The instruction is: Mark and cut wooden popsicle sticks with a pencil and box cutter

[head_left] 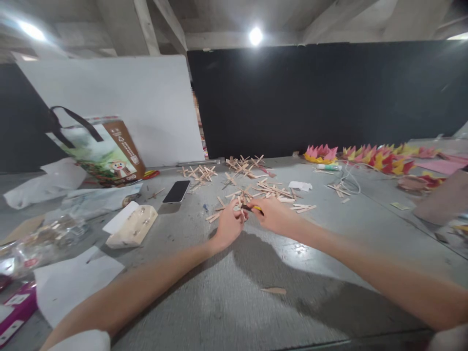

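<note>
On a grey surface (226,302), loose craft sticks (272,191) lie scattered just beyond both hands. The left hand (228,226) pinches a single craft stick (240,204), standing nearly upright. Touching it from the right, the right hand (276,216) grips a yellow glue pen (252,208), its long axis running sideways toward that stick.

Head view, forward-down, seemingly near table (226,302)
</note>
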